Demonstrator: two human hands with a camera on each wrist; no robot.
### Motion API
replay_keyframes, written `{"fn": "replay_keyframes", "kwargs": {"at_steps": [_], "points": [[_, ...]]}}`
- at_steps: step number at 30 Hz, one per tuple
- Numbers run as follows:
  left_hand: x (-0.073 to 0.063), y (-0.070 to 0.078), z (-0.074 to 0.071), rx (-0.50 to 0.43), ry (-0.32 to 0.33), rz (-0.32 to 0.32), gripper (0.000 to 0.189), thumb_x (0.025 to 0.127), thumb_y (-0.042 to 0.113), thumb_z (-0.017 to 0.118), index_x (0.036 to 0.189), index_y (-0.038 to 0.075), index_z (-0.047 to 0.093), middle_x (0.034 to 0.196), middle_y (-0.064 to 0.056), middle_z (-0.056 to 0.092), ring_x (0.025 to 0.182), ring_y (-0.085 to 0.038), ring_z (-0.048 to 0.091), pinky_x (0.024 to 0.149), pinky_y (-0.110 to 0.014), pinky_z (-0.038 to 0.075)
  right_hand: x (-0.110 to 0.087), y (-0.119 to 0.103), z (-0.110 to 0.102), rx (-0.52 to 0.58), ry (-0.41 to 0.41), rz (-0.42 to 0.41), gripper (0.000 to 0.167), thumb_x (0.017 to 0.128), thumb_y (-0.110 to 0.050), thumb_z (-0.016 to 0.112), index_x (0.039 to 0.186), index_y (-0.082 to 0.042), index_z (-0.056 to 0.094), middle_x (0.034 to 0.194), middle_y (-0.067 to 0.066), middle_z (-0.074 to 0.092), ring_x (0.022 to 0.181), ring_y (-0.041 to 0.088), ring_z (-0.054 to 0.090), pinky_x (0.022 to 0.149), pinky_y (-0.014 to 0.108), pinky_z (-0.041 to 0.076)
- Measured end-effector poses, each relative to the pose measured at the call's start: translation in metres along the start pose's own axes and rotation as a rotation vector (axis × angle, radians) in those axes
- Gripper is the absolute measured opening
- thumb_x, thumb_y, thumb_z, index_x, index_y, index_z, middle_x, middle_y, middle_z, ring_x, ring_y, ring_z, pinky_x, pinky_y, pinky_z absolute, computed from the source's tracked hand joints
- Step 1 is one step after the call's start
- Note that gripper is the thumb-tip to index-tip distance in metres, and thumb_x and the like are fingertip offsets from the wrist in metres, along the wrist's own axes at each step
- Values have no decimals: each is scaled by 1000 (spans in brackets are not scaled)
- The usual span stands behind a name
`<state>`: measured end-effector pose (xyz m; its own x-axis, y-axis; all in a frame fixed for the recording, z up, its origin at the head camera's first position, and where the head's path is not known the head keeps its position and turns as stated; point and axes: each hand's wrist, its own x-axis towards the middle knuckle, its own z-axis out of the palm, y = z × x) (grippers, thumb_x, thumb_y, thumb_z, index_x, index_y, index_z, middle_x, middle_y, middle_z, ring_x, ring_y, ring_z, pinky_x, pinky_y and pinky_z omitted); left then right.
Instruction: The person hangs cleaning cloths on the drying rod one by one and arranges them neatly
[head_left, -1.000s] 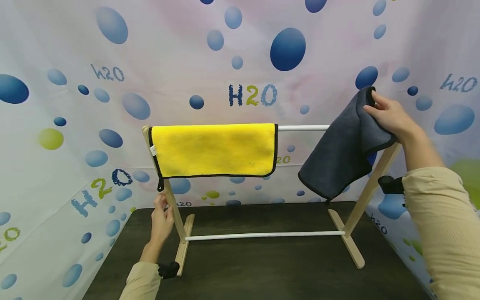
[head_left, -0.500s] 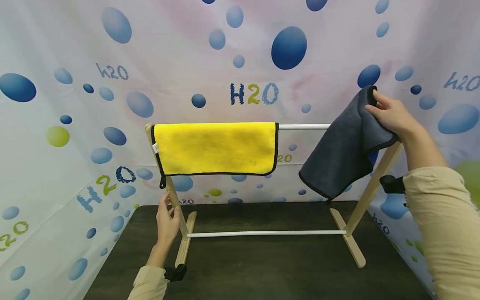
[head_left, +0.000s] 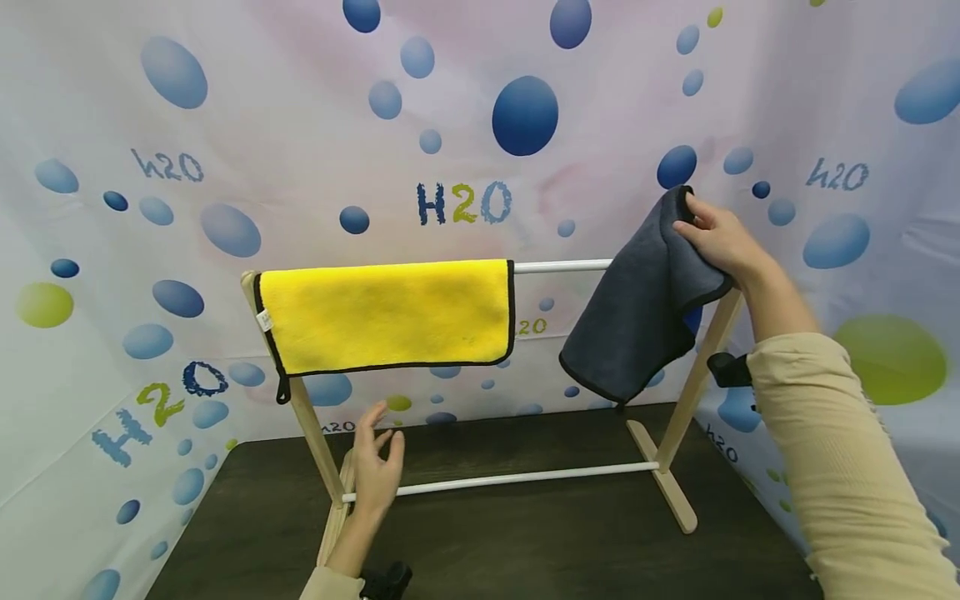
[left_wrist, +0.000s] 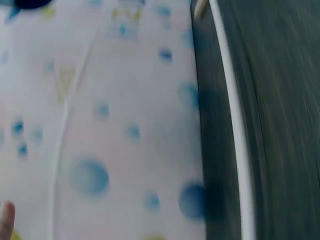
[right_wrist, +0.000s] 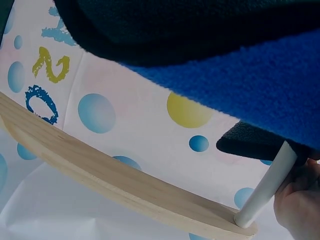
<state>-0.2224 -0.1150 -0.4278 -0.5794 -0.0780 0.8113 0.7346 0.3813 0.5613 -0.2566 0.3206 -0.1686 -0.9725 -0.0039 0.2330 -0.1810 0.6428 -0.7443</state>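
Observation:
My right hand (head_left: 722,240) pinches a dark grey microfiber cloth (head_left: 630,308) by its upper edge, above the right end of the drying rack's white top rail (head_left: 562,267). The cloth hangs down in front of the rail, and its blue reverse side (right_wrist: 250,85) shows in the right wrist view. A yellow cloth (head_left: 390,317) with black edging hangs over the left part of the rail. Below it, my left hand (head_left: 377,467) is raised with loosely bent fingers, holding nothing, and overlaps the lower rail (head_left: 517,478). Only a fingertip (left_wrist: 7,217) of it shows in the left wrist view.
The wooden rack has a left post (head_left: 315,433) and a right post (head_left: 697,379) on flat feet. It stands on a dark table (head_left: 510,550). Close behind hangs a white backdrop (head_left: 300,108) printed with blue bubbles and lettering.
My left hand has moved right, from beside the left post to in front of the lower rail. The head view has shifted. My right hand keeps the grey cloth at the rail.

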Motion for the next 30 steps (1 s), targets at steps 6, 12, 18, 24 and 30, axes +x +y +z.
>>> {"fn": "replay_keyframes", "kwargs": {"at_steps": [6, 12, 18, 24, 30], "points": [[12, 59, 44, -236, -224, 86, 39, 77, -20, 52, 116, -11, 47, 116, -31, 46, 109, -10, 48, 74, -39, 53, 2, -3, 2, -4, 6, 0, 61, 97, -36, 35, 146, -23, -1, 150, 18, -3, 136, 39, 2, 108, 56, 7], [23, 92, 82, -405, -402, 9, 36, 83, -13, 50, 119, -9, 46, 119, -29, 46, 106, -34, 51, 78, -41, 52, 1, -3, 1, -3, 4, -3, 60, 98, -35, 35, 146, -23, 1, 150, 20, 2, 135, 39, 10, 108, 56, 10], [30, 106, 109, -447, -532, -52, 36, 87, -7, 50, 122, -8, 44, 123, -28, 44, 107, -41, 50, 82, -45, 50, 0, -4, 1, -3, 5, -2, 59, 98, -33, 35, 146, -23, 1, 149, 20, 5, 133, 40, 14, 107, 56, 12], [31, 107, 128, -445, -598, -110, 33, 90, -1, 49, 122, -7, 46, 121, -26, 47, 107, -38, 52, 83, -37, 51, 0, -7, 3, -3, 8, 6, 60, 98, -31, 37, 146, -22, 2, 151, 17, 2, 136, 37, 8, 109, 53, 11], [31, 100, 149, -453, -574, -211, 27, 91, 1, 48, 117, -7, 50, 114, -24, 54, 103, -38, 54, 79, -32, 51, -3, -6, 0, -3, 17, 14, 60, 98, -30, 37, 147, -21, 3, 152, 14, 2, 137, 35, 6, 110, 52, 10]]}}
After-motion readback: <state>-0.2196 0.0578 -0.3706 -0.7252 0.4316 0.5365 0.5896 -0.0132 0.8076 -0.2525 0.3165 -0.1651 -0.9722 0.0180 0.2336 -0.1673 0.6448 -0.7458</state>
